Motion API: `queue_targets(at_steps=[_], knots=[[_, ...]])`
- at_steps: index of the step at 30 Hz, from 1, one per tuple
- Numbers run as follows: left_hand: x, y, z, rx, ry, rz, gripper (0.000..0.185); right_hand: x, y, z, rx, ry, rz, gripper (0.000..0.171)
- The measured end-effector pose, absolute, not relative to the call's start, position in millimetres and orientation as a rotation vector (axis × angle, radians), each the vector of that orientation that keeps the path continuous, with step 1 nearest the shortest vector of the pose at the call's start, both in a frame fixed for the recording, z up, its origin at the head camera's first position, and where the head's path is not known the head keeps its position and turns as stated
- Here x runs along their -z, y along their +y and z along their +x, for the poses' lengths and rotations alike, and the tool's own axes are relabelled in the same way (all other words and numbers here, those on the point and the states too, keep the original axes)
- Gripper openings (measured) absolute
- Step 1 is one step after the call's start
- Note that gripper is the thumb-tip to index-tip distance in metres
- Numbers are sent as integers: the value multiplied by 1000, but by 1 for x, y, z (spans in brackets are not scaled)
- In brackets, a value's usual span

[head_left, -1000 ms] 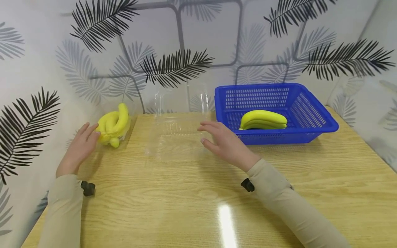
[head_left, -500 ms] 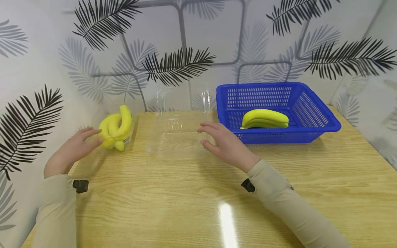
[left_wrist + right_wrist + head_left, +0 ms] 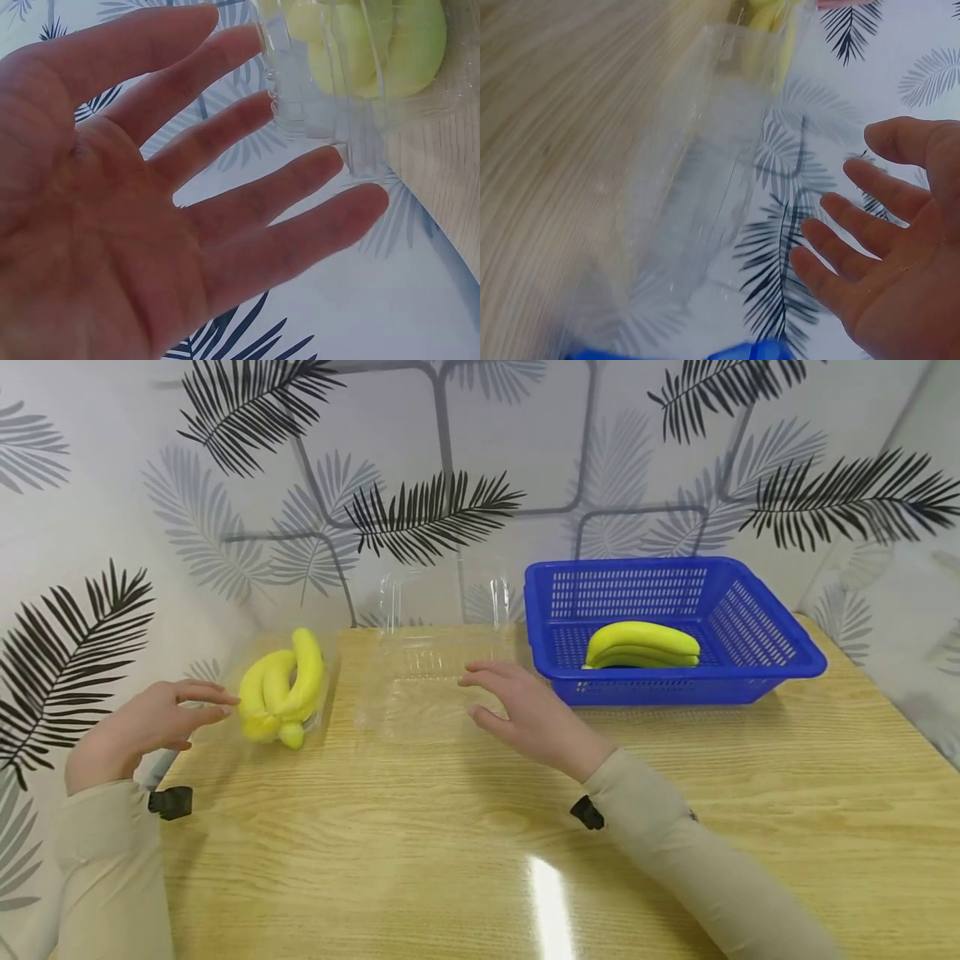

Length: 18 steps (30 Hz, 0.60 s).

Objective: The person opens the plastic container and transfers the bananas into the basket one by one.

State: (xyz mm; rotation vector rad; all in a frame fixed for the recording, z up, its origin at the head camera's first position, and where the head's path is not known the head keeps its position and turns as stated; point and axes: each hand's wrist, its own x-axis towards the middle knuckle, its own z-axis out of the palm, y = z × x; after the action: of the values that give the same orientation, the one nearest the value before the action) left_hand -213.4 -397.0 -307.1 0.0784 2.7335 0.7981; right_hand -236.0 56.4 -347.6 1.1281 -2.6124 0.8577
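Boxed bananas (image 3: 280,687) lie lengthwise toward the wall (image 3: 517,439).

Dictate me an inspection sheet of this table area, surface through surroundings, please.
Surface: wood-grain table, with bright glare toward the front.
Job's things: bananas in a clear box, left; open clear container, middle; blue basket holding other bananas, right.
Clutter: nothing seen.
Hands: left hand outstretched at the clear box's edge, contact unclear; right hand outstretched near the open clear container.
Cables: nothing seen.
Surroundings: leaf-patterned wall behind.
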Motion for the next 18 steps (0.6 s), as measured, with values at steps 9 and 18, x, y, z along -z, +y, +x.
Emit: queue_targets(at_steps=[9,18], knots=[[307,-399,-213,-849,2724,68,55,340,-6,-227,-892,-2659,1240,40],[306,-401,-213,-844,2742,21,60,344,-59,-229,-982,-2688,1241,43]])
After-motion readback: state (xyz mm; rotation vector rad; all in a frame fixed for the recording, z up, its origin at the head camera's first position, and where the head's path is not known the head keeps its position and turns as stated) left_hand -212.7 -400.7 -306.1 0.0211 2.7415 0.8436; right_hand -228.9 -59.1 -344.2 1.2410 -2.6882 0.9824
